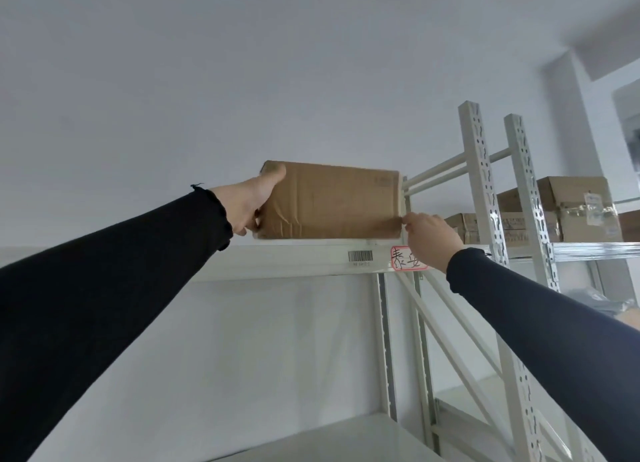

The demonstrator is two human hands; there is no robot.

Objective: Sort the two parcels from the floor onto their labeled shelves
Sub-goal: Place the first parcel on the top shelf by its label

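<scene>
Two hands are up on the same box (330, 200) here. The left hand (250, 205) wraps the box's left end, thumb up on the top corner and fingers curled under the bottom edge, so it's clamped on. The right hand (431, 238) is at the box's lower right corner, fingertips touching that corner; whether it's really pinching the cardboard or just pressing on it, I can't tell from this angle. Both arms are in dark sleeves, reaching up.

The box is brown cardboard, creased, sitting on the top shelf (277, 254) right at the front edge, toward the shelf's right end, next to the upright. On the front edge just below it there's a barcode sticker (360, 256), and a red-bordered label (407, 259) with handwriting, partly hidden by the right hand.

Off to the right, a second rack (519, 219) holds more boxes (571, 212) on its top level. A lower shelf (311, 437) shows at the bottom.
</scene>
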